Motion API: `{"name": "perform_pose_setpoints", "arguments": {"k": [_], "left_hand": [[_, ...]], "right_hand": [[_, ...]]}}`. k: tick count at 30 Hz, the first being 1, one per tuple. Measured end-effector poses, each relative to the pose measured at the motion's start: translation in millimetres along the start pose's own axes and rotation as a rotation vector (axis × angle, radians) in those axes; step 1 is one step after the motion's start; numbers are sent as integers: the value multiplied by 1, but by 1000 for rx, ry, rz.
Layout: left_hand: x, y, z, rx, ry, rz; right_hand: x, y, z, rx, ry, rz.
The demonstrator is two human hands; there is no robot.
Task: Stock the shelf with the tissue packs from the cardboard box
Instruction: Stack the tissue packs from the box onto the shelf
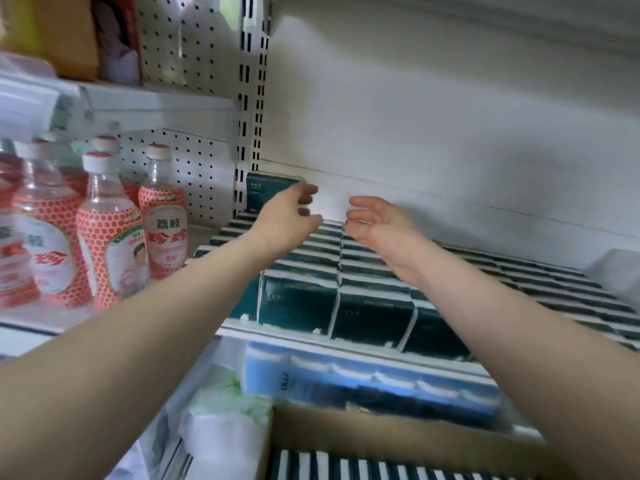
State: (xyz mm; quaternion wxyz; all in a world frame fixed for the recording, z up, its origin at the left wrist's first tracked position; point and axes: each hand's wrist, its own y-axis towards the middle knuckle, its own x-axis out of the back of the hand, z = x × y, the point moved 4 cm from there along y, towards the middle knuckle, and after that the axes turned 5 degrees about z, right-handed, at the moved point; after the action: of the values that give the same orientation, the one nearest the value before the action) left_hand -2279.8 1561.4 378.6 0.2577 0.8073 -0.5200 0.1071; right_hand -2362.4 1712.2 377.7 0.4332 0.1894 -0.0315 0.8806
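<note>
My left grip (291,216), loosely curled and empty, hovers just beside an upright dark-green tissue pack (266,189) at the white metal shelf's (294,337) back corner; my right grip (377,223), open, holds nothing.

Holds close rows of dark green tissue packs (374,317) upright on the white shelf (311,336), touching side to side, from the front lip back toward the rear wall, with one more pack (266,192) standing higher at the back left corner. Bears upright bottles (110,244) with white caps and red-and-white labels, close together, on the neighbouring shelf (31,320) to the left. Carries a row of blue packs (346,382) on the lower shelf (526,432), just beneath the front lip.
</note>
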Motion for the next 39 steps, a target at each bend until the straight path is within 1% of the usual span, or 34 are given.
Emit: {"name": "perform_pose_setpoints", "arguments": {"k": [6,11,16,18,22,26,31,35,39], "left_hand": [[-49,-59,-31,-80,-131,112],[-113,-104,-42,-72,-199,246],[-188,-146,-42,-71,-219,358],[-221,-162,-38,-58,-233,418],[-288,-191,-27,-23,-218,557],[-341,-210,-14,58,-218,684],[-391,-223,-3,138,-183,770],[-421,-233,6,204,-153,823],[-442,-241,13,227,-86,892]], "right_hand": [[25,-89,-20,-8,-12,-27],[58,-175,-51,-50,-85,-60],[87,-245,-108,-39,-215,-255],[97,-272,-139,-105,-245,-303],[126,-314,-194,-294,-353,-321],[161,-338,-224,-508,-490,-344],[179,-362,-253,-699,-690,-300],[181,-373,-269,-748,-843,-232],[168,-375,-278,-775,-983,-108]]}}
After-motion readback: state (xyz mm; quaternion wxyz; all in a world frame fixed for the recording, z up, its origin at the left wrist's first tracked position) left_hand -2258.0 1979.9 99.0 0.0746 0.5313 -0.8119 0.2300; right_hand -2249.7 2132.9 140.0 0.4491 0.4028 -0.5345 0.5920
